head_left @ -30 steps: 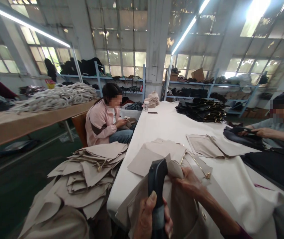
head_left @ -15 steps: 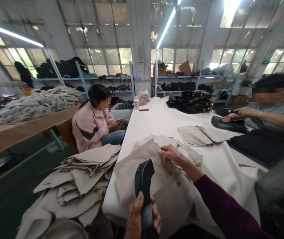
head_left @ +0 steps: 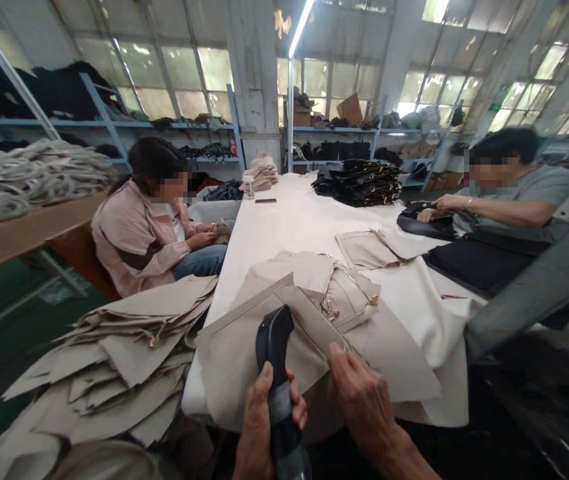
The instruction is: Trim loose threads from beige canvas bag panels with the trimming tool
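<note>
My left hand (head_left: 259, 420) is wrapped round a black handheld tool (head_left: 274, 340) with a bent head and a grey band on its grip. I cannot make out its exact kind. Its head stands over a beige bag panel (head_left: 244, 320) with stitched edges at the near end of the table. My right hand (head_left: 364, 400) has its fingers curled at the panel's right edge, pinching it beside a zipper line. Just beyond lie more beige panels (head_left: 294, 267) and a piece with gold zipper hardware (head_left: 352, 293).
Left of the table is a heap of beige panels (head_left: 114, 360). A person in pink (head_left: 139, 227) sits beyond it; another person (head_left: 514, 180) handles a black bag (head_left: 429, 223) at right. Stacked black pieces (head_left: 359, 183) lie farther back. A grey metal post (head_left: 524, 287) slants at right.
My right hand has come back toward me along the panel, from its far edge to its near right edge. The tool remains in my left hand. The view has shifted right and down.
</note>
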A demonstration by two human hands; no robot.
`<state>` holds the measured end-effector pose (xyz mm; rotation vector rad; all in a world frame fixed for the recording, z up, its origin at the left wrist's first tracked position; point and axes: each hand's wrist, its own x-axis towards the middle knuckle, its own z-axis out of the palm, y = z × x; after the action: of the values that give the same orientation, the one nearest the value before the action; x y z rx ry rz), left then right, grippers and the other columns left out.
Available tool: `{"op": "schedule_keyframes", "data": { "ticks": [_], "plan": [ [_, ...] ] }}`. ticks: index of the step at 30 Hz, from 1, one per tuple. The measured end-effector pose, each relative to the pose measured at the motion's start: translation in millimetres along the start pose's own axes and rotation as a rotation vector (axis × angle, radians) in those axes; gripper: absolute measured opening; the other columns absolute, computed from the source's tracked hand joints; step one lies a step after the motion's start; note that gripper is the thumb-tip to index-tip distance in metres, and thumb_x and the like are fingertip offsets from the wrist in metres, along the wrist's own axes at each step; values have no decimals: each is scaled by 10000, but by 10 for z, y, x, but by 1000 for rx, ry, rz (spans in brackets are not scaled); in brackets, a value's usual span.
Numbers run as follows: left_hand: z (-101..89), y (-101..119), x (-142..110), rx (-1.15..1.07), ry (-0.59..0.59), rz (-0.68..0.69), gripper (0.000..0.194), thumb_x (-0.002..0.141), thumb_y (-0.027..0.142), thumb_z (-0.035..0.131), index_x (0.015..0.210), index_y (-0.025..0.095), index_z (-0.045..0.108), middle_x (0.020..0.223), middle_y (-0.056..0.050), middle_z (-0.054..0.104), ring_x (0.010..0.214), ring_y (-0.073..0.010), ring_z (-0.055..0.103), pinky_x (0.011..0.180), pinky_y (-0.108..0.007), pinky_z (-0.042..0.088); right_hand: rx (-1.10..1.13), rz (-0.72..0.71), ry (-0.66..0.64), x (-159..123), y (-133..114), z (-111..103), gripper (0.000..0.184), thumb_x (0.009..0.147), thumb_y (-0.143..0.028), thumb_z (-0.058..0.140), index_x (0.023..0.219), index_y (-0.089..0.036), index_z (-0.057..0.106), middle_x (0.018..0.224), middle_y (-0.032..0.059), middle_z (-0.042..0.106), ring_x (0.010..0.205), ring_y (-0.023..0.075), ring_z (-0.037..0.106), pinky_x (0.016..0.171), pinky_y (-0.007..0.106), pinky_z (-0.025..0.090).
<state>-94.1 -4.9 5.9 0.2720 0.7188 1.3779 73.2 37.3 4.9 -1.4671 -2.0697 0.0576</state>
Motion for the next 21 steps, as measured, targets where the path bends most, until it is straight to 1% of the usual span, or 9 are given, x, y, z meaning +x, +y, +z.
{"op": "schedule_keyframes", "data": {
  "ticks": [1,3,6,9,13,15,16,19,21],
  "plan": [
    [1,-10,-2,-3,3,5,417,731,555,620,750,142,564,502,23,564,362,-106,485,362,-221,373,-2,-22,-20,-81,-63,75,318,902,-171,351,1085,-140,609,737,99,669,677,235,648,540,279,370],
    [-2,-21,-13,-9,5,13,410,742,548,611,752,141,567,508,23,562,366,-102,484,365,-218,376,-5,-21,-43,-168,-147,206,334,883,-150,368,1112,-162,611,701,96,669,592,240,641,476,278,314],
    [-21,-19,-36,-9,4,12,409,739,547,614,753,140,574,508,22,560,365,-105,483,361,-221,379,14,55,-35,-186,-155,305,245,893,-250,426,959,-165,646,597,86,632,449,235,583,433,278,229],
    [-32,-8,-64,-4,9,-1,406,728,545,626,747,142,571,499,22,555,360,-108,478,355,-222,373,107,115,-5,-176,-93,280,242,891,-330,453,750,-184,587,606,62,600,489,215,573,470,271,276],
    [-3,15,-145,16,36,15,394,733,538,617,757,150,559,511,23,545,368,-105,474,365,-221,371,311,185,46,-188,-48,152,249,838,-260,476,600,-223,412,529,-37,452,482,145,479,507,248,330],
    [23,33,-206,32,63,38,374,754,527,598,778,156,555,530,26,542,381,-97,473,379,-213,369,426,229,79,-187,-48,85,227,798,-227,490,600,-233,377,525,-64,386,464,124,428,486,231,332],
    [35,43,-237,40,75,48,364,763,521,590,788,160,553,541,26,542,389,-93,474,386,-210,370,490,245,94,-179,-50,54,190,786,-224,492,626,-233,390,542,-65,389,472,121,428,481,224,344],
    [57,73,-313,47,82,76,354,759,517,597,792,167,550,546,27,542,393,-94,475,389,-209,368,686,284,162,-107,-51,-14,89,776,-260,514,767,-226,432,624,-50,469,534,126,496,509,216,417],
    [57,91,-349,53,71,94,370,733,529,620,776,168,552,533,28,542,382,-100,476,379,-214,368,798,318,225,-17,-43,-30,158,768,-289,551,824,-228,417,646,-47,514,568,134,540,537,223,453]
  ]
}}
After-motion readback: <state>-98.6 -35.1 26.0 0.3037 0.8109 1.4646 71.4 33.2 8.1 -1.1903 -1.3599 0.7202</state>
